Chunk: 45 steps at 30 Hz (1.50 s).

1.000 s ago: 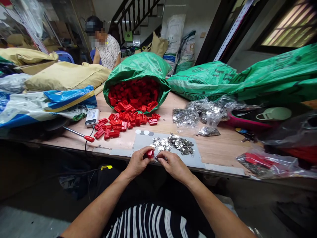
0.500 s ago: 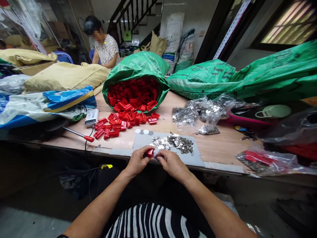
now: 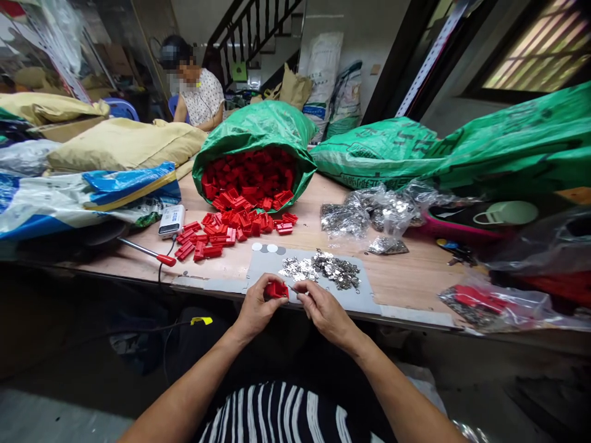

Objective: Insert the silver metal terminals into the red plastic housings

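Note:
My left hand (image 3: 255, 311) is closed around a red plastic part (image 3: 277, 290), its thumb and fingers on either side. Close to the part's right end, my right hand (image 3: 325, 312) pinches a small, thin metal piece (image 3: 292, 288) whose exact shape is too small to make out. Both hands are above the front edge of the table, over a grey mat (image 3: 367, 296). Just beyond them on the mat lie a bright heap of small metal pieces (image 3: 298, 269) and a darker heap of metal pieces (image 3: 340, 272).
Red parts (image 3: 217, 237) spill from a green sack (image 3: 263, 126) ahead. Plastic bags of metal pieces (image 3: 344, 220) lie to the right. A red-handled tool (image 3: 166, 259) and a white device (image 3: 170, 220) are at left. Another person (image 3: 203, 92) sits behind the sacks.
The red part has turned in my left hand, so more of it shows. My right hand has drawn slightly back, and the metal piece in its fingers is tilted differently.

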Each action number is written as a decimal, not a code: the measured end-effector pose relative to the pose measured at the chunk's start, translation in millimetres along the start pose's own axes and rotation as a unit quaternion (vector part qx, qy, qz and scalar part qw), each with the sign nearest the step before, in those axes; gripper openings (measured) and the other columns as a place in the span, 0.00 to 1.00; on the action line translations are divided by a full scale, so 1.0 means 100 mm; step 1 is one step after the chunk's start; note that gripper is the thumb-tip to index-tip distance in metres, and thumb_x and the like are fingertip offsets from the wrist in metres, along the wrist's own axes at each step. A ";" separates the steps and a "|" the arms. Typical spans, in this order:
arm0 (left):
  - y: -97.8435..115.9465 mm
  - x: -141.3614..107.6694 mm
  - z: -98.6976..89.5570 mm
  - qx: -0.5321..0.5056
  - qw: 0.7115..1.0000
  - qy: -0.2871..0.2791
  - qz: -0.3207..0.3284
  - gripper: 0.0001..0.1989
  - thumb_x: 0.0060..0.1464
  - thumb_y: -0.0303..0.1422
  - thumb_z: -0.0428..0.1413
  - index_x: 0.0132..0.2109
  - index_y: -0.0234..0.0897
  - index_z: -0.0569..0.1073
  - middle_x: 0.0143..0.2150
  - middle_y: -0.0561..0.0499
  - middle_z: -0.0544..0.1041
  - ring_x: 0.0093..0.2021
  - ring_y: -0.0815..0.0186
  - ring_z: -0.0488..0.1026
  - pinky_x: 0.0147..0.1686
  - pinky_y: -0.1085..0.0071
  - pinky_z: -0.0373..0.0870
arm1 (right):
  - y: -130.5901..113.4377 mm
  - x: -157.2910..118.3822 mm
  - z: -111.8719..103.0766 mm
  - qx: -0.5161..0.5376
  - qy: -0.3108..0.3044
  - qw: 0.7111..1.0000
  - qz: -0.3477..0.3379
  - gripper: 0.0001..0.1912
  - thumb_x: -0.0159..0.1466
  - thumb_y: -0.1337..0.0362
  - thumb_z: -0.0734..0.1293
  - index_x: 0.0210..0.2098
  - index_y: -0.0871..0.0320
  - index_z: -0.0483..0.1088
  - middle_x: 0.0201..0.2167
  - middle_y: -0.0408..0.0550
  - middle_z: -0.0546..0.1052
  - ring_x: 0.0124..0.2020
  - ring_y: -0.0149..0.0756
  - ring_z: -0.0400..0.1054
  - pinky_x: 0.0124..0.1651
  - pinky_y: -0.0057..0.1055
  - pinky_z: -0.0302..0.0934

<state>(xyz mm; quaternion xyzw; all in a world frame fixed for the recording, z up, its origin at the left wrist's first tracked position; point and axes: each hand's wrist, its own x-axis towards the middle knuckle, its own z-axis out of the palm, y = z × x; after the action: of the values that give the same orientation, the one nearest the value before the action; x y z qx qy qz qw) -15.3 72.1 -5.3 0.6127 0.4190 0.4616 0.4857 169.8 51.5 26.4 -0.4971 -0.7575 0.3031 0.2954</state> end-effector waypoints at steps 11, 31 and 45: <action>0.32 -0.19 0.11 -0.498 0.834 -0.007 -0.236 0.11 0.51 0.32 0.61 0.28 0.35 0.67 0.28 0.55 0.74 0.32 0.72 0.75 0.43 0.73 0.71 | -0.15 -0.16 -0.04 0.083 -0.080 0.993 0.010 0.20 0.69 0.58 0.57 0.59 0.54 0.60 0.22 0.38 0.68 0.23 0.29 0.61 0.30 0.25 0.58; 0.11 -0.44 0.11 -0.499 0.815 -0.023 -0.294 0.10 0.51 0.33 0.62 0.30 0.34 0.69 0.32 0.52 0.78 0.37 0.64 0.78 0.50 0.63 0.70 | -0.13 -0.06 -0.03 0.063 -0.022 0.998 -0.010 0.17 0.70 0.58 0.55 0.47 0.55 0.72 0.40 0.47 0.78 0.39 0.35 0.73 0.45 0.28 0.64; -1.01 -0.50 -0.02 -0.354 0.840 0.120 -0.392 0.34 0.41 0.14 0.53 0.57 0.38 0.65 0.34 0.50 0.78 0.41 0.63 0.78 0.50 0.65 0.68 | 0.28 1.04 -0.18 -0.221 0.048 0.973 0.044 0.21 0.64 0.63 0.63 0.56 0.54 0.63 0.53 0.51 0.69 0.52 0.40 0.66 0.54 0.34 0.59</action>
<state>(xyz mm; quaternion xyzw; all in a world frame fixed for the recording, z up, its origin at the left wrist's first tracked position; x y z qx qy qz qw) -35.2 42.6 -112.4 0.1233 0.4869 0.4193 0.7562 164.6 160.6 32.5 -0.5972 -0.7677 0.1169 0.2007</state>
